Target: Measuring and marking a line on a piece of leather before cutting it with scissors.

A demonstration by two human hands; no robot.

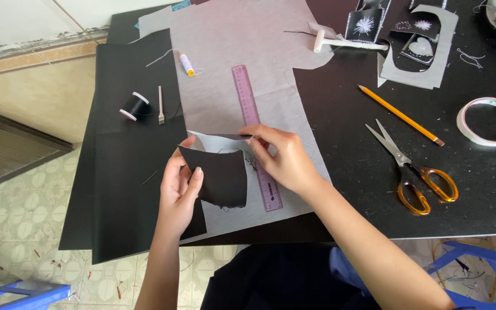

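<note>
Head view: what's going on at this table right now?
A person holds a small black fabric piece over grey fabric on a black table. The left hand grips its left edge; the right hand pinches its top edge. A purple ruler lies beneath; scissors, a pencil and a tape roll lie to the right, untouched.

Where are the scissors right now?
In the head view, the orange-handled scissors lie on the black table to the right of the right hand, just below the yellow pencil and left of the tape roll.
</note>
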